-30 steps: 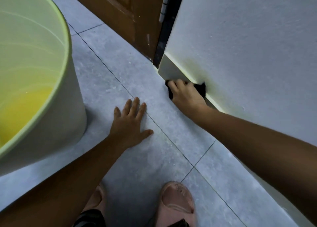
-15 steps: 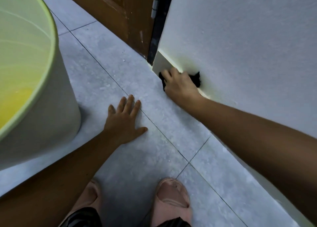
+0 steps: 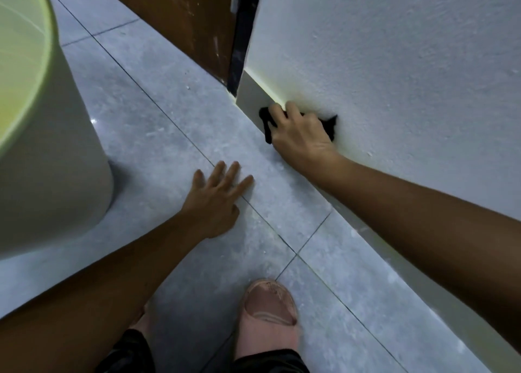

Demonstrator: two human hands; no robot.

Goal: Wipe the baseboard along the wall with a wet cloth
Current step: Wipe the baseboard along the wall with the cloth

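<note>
A grey baseboard (image 3: 251, 96) runs along the foot of the white wall (image 3: 394, 62) from the door frame toward the lower right. My right hand (image 3: 301, 136) presses a black cloth (image 3: 265, 121) flat against the baseboard, a short way from its end by the door frame. Only the cloth's edges show around my fingers. My left hand (image 3: 217, 200) lies flat on the grey floor tile (image 3: 169, 136), fingers spread, holding nothing.
A large pale bucket with a green rim (image 3: 48, 113) stands on the floor at the left. A brown wooden door (image 3: 183, 20) and its dark frame edge (image 3: 239, 43) meet the wall at the top. My foot in a pink slipper (image 3: 270, 316) is below.
My right hand and the cloth have slid along the baseboard toward the door-frame end. My left hand stays planted on the tile.
</note>
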